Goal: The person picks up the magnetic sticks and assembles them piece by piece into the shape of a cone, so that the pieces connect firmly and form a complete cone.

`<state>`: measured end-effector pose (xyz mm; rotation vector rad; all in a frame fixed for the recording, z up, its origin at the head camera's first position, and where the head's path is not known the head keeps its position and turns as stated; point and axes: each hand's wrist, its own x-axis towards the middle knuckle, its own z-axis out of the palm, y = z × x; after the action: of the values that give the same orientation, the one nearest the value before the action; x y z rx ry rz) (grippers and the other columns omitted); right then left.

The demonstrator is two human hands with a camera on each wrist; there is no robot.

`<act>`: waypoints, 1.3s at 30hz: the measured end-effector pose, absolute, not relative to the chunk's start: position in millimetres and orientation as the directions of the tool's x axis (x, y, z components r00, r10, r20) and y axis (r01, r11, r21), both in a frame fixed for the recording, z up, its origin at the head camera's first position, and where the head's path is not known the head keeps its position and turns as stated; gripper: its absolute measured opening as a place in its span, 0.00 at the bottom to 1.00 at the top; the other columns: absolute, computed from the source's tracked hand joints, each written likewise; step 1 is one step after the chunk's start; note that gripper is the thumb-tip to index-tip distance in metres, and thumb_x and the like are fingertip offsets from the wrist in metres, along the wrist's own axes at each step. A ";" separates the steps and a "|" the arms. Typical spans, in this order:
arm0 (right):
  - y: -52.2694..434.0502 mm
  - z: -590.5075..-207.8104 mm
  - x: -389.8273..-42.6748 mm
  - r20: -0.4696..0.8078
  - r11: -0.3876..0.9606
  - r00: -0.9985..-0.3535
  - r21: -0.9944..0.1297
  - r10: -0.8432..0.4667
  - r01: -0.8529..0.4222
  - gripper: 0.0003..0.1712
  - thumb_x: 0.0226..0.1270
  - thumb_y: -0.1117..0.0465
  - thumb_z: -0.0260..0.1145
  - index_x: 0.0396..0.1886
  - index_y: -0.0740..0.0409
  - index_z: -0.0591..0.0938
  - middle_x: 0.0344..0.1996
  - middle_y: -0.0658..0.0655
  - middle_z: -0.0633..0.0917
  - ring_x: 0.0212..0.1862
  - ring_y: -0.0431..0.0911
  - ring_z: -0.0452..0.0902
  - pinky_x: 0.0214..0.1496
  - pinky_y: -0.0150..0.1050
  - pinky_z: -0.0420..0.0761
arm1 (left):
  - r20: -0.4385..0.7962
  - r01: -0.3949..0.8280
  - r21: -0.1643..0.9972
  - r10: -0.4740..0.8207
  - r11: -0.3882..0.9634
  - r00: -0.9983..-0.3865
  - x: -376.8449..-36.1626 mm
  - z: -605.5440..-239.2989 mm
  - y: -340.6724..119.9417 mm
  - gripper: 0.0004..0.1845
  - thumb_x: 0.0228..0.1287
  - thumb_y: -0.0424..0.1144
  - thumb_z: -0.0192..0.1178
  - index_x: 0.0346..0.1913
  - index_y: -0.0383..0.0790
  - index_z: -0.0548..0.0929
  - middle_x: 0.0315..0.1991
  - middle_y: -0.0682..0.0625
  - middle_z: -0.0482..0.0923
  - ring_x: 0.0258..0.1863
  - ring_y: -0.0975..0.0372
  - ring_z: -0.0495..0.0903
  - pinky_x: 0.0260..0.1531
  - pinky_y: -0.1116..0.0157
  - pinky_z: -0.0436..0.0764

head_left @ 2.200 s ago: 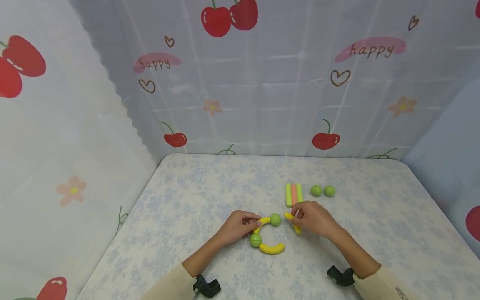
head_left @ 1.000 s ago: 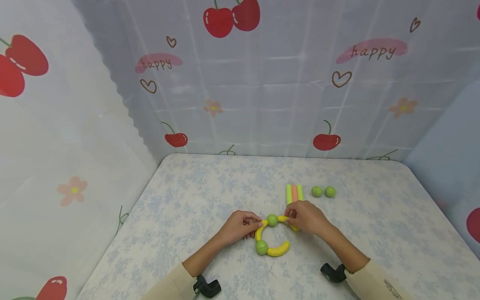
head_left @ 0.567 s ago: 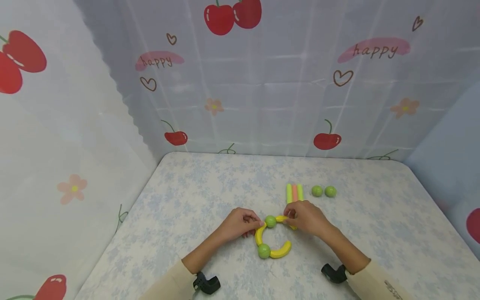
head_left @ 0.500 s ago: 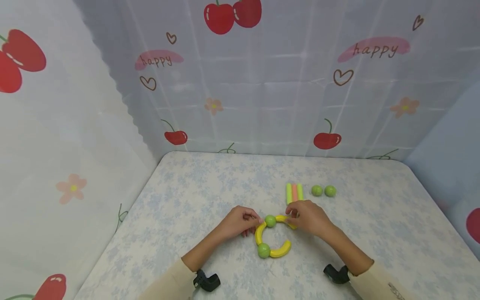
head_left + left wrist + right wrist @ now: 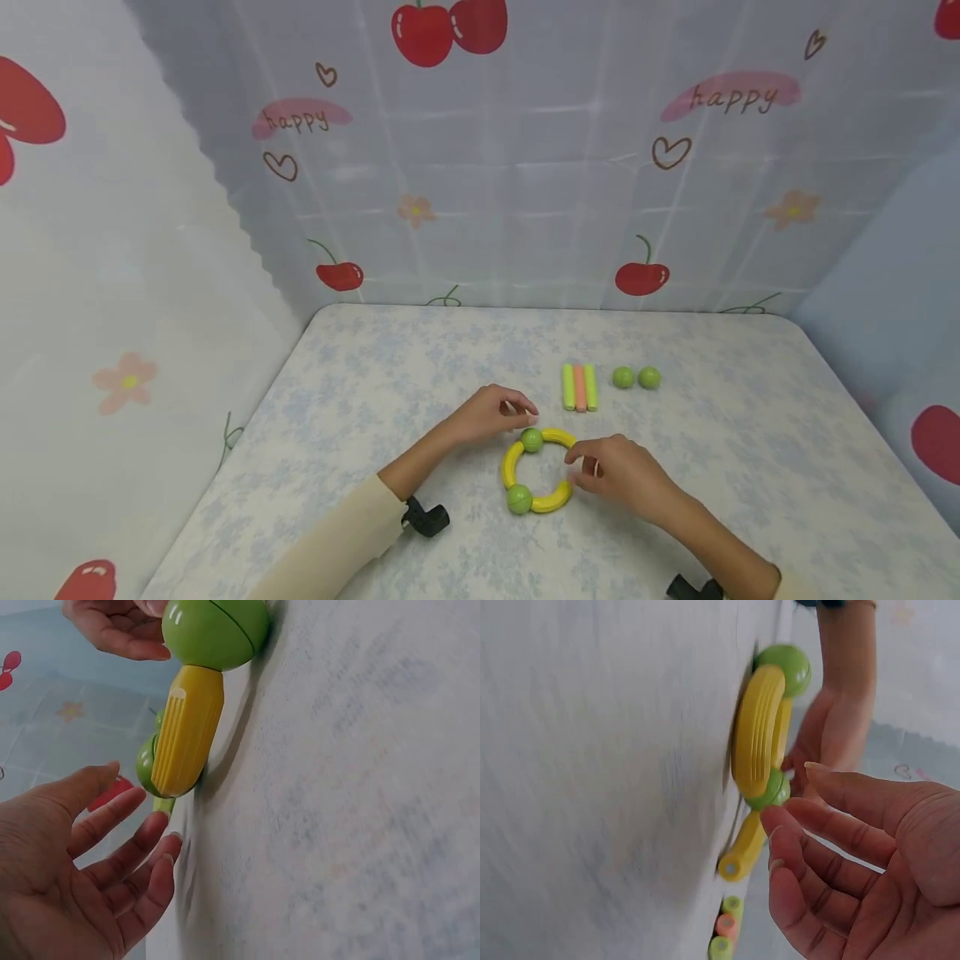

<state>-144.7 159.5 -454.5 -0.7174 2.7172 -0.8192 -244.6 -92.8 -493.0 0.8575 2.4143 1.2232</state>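
Three yellow curved rods and two green balls lie joined in a broken ring on the table. The left rod [image 5: 512,467] links the far ball [image 5: 532,440] and the near ball [image 5: 519,499]. From the far ball runs the upper right rod [image 5: 558,436]; the lower rod [image 5: 553,500] runs from the near one. My left hand [image 5: 495,413] hovers by the far ball, fingers loosely bent, apart from the left rod in the left wrist view. At the ring's right side my right hand [image 5: 626,477] holds nothing, fingers loosely bent, partly covering the ring; contact there cannot be told.
Behind the ring lie two lime straight rods [image 5: 567,387] with a pink rod [image 5: 580,388] between them. To their right sit two loose green balls [image 5: 636,377]. A curtain [image 5: 480,167] with printed cherries hangs behind the table's far edge [image 5: 555,310].
My left hand has left the left rod and moved towards the far side. My right hand has let go of the upper right rod and come nearer, uncovering the straight rods.
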 end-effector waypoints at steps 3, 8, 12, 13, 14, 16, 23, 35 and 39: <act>153.7 -457.8 -136.0 -0.079 0.685 -0.823 -0.602 -0.562 -0.410 0.10 0.63 0.61 0.76 0.44 0.55 0.89 0.22 0.40 0.81 0.22 0.32 0.72 0.24 0.33 0.74 | -0.016 0.395 0.800 0.675 0.451 -0.738 -248.0 -491.5 -82.4 0.10 0.71 0.43 0.66 0.49 0.45 0.90 0.37 0.59 0.86 0.32 0.66 0.82 0.34 0.69 0.81; 145.9 -465.2 -128.3 -0.071 0.624 -0.779 -0.645 -0.623 -0.441 0.11 0.62 0.61 0.76 0.45 0.56 0.89 0.24 0.38 0.81 0.24 0.30 0.72 0.28 0.31 0.75 | -0.045 0.421 0.788 0.724 0.449 -0.688 -250.8 -491.5 -70.4 0.11 0.71 0.42 0.66 0.51 0.43 0.89 0.37 0.58 0.84 0.31 0.69 0.81 0.35 0.71 0.79; 143.8 -469.2 -128.0 -0.068 0.614 -0.785 -0.666 -0.615 -0.423 0.10 0.64 0.61 0.75 0.44 0.56 0.88 0.24 0.38 0.81 0.25 0.31 0.73 0.27 0.31 0.76 | -0.061 0.437 0.776 0.744 0.455 -0.666 -252.6 -490.6 -68.3 0.10 0.71 0.40 0.66 0.50 0.43 0.89 0.37 0.57 0.85 0.32 0.69 0.81 0.35 0.72 0.80; 143.8 -469.7 -128.5 -0.067 0.619 -0.791 -0.665 -0.608 -0.418 0.09 0.64 0.61 0.75 0.43 0.56 0.88 0.24 0.38 0.81 0.25 0.31 0.73 0.27 0.31 0.76 | -0.067 0.440 0.771 0.745 0.461 -0.664 -253.1 -490.2 -68.8 0.10 0.71 0.40 0.66 0.50 0.43 0.89 0.37 0.56 0.85 0.33 0.69 0.81 0.35 0.72 0.80; 144.1 -470.0 -129.3 -0.065 0.622 -0.797 -0.664 -0.601 -0.415 0.08 0.64 0.61 0.74 0.43 0.56 0.88 0.24 0.39 0.81 0.25 0.31 0.73 0.27 0.31 0.76 | -0.074 0.439 0.767 0.744 0.468 -0.664 -253.6 -489.6 -69.8 0.10 0.71 0.39 0.66 0.50 0.43 0.89 0.38 0.56 0.86 0.34 0.69 0.82 0.36 0.72 0.80; 145.2 -470.1 -130.9 -0.063 0.636 -0.808 -0.654 -0.585 -0.409 0.07 0.65 0.60 0.74 0.41 0.55 0.89 0.23 0.39 0.81 0.25 0.32 0.73 0.27 0.32 0.75 | -0.086 0.439 0.760 0.744 0.479 -0.663 -254.3 -487.9 -72.8 0.10 0.71 0.39 0.66 0.50 0.43 0.89 0.39 0.55 0.86 0.36 0.70 0.82 0.38 0.72 0.80; 151.4 -469.5 -137.6 -0.060 0.687 -0.841 -0.610 -0.538 -0.395 0.06 0.66 0.59 0.74 0.40 0.53 0.89 0.22 0.40 0.78 0.24 0.34 0.70 0.24 0.34 0.73 | -0.147 0.396 0.769 0.740 0.503 -0.656 -253.4 -485.5 -86.8 0.14 0.70 0.37 0.65 0.55 0.40 0.87 0.38 0.52 0.87 0.33 0.68 0.82 0.33 0.70 0.80; 157.0 -472.4 -148.7 -0.062 0.707 -0.853 -0.592 -0.517 -0.386 0.04 0.66 0.62 0.73 0.40 0.52 0.89 0.22 0.43 0.77 0.23 0.36 0.69 0.24 0.34 0.71 | -0.177 0.303 0.812 0.704 0.499 -0.688 -231.2 -488.1 -95.3 0.14 0.69 0.34 0.65 0.55 0.36 0.86 0.31 0.52 0.84 0.25 0.61 0.82 0.26 0.70 0.79; 159.0 -471.3 -150.5 -0.061 0.715 -0.860 -0.588 -0.506 -0.379 0.04 0.66 0.62 0.73 0.40 0.52 0.89 0.23 0.43 0.77 0.24 0.36 0.69 0.24 0.34 0.71 | -0.166 0.274 0.830 0.684 0.486 -0.710 -220.4 -488.9 -97.4 0.15 0.68 0.34 0.66 0.56 0.34 0.85 0.30 0.52 0.84 0.24 0.61 0.80 0.25 0.70 0.78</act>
<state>-150.5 159.0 -471.3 -0.7083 2.7037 -0.8553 -220.4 -97.4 -488.9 0.7909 2.2530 1.1336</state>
